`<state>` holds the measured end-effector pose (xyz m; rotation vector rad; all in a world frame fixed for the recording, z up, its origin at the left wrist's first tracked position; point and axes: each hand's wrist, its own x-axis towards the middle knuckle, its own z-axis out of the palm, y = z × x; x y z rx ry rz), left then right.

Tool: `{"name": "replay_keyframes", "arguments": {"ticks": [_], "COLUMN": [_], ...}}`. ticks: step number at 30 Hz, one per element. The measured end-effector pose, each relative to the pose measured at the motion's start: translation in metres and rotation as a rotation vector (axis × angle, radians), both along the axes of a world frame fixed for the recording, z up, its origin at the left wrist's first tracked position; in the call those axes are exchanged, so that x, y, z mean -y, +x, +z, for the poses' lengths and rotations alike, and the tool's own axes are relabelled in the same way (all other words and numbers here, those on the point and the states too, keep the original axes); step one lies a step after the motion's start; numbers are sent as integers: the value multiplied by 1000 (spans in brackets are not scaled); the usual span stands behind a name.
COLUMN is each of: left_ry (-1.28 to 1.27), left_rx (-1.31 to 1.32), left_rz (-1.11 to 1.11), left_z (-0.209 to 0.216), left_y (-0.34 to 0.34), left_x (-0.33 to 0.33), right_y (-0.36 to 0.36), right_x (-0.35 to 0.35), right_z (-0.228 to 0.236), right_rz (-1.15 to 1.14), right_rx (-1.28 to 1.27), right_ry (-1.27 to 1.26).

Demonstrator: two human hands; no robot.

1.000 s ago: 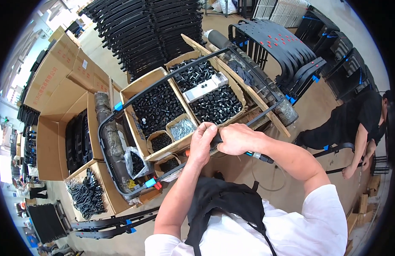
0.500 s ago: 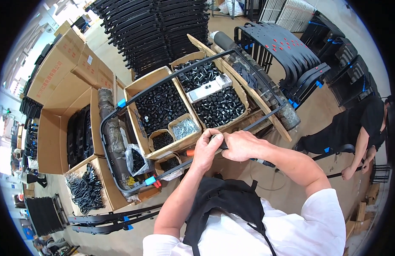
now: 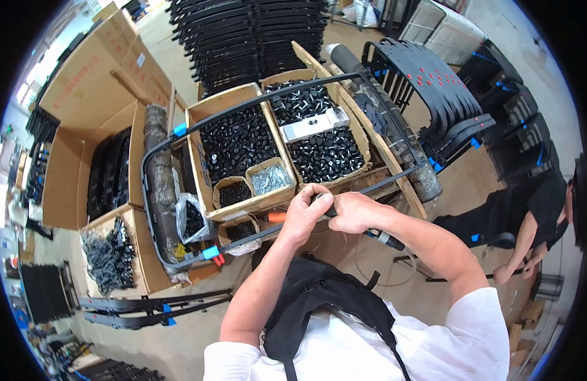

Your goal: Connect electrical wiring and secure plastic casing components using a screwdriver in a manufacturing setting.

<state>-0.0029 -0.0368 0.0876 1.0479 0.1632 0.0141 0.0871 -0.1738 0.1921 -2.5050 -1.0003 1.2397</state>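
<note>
A large black tubular frame (image 3: 230, 113) with rounded corners and blue tape lies across the boxes in front of me. My left hand (image 3: 304, 214) is closed around its near bar, thumb bent over the top. Just right of it, my right hand (image 3: 355, 213) is wrapped around a black power screwdriver (image 3: 387, 239), whose body runs back beneath my right wrist. The dark front of the tool points at the fingers of my left hand. Its tip, and any fastener there, are hidden by those fingers.
Beyond my hands, a cardboard box (image 3: 193, 149) holds black knobs, small screws and silver screws; another box (image 3: 363, 143) holds black-headed bolts. Wrapped rolls (image 3: 159, 178) support the frame. A wooden strip (image 3: 385, 149) crosses at right. A co-worker (image 3: 528, 213) bends at far right; a hose loops below.
My view has shifted slightly, so the boxes and the frame's left end sit higher. Both hands keep their hold beside each other; more of the screwdriver's rear end shows below my right wrist.
</note>
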Motion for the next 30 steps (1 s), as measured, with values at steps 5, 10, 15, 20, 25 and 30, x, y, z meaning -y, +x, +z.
{"name": "replay_keyframes", "arguments": {"ticks": [5,10,15,20,25,30], "left_ry": [-3,100,172,468,650,-250], "left_rx": [-20,18,42,362,549,-329], "left_rz": [-4,16,25,217,611,363], "left_z": [3,2,15,65,74,-51], "left_y": [-1,3,5,10,-1,-20], "left_x": [-1,5,-2,-41,-132,-218], "right_y": [-5,-5,-8,-12,-17,-23], "right_x": [-1,9,6,-27,-110,-198], "right_z": [1,-15,-7,44,55,-51], "right_rz": [-29,-42,-34,-157,-97,259], "right_rx": [32,95,82,23,89,500], "right_ry": [64,37,68,352,407,444]}}
